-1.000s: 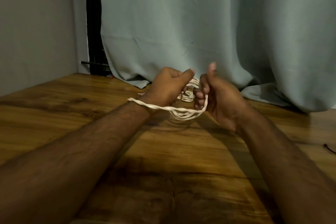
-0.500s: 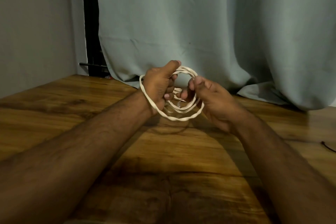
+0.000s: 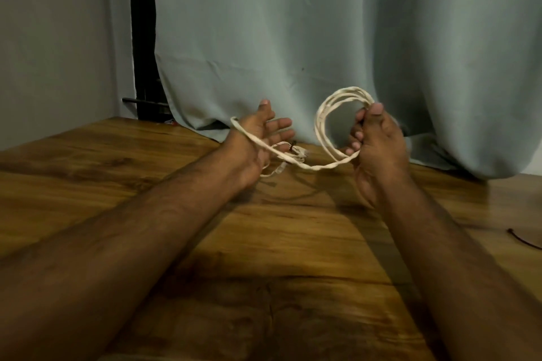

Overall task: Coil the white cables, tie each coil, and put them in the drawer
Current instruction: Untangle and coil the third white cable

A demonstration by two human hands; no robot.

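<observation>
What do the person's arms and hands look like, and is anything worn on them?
Both forearms are bare, with no sleeves in view. The left hand and the right hand wear no gloves, and I see no rings or watch. The forearms have fine hair, and the fingernails look short and plain.

Where the right hand (image 3: 377, 149) is gripping the coil (image 3: 328, 126), its curled fingers are covering the strands, so the crossing of the loops inside the grip is not showing. The cable (image 3: 281, 155) is passing behind the left hand (image 3: 259, 138) at the wrist, hiding that stretch. Just beyond the left palm, a small tangle of cable ends (image 3: 293, 155) is blurring together, too small to sort out. A dark cord (image 3: 525, 240) is running off the right edge.
</observation>
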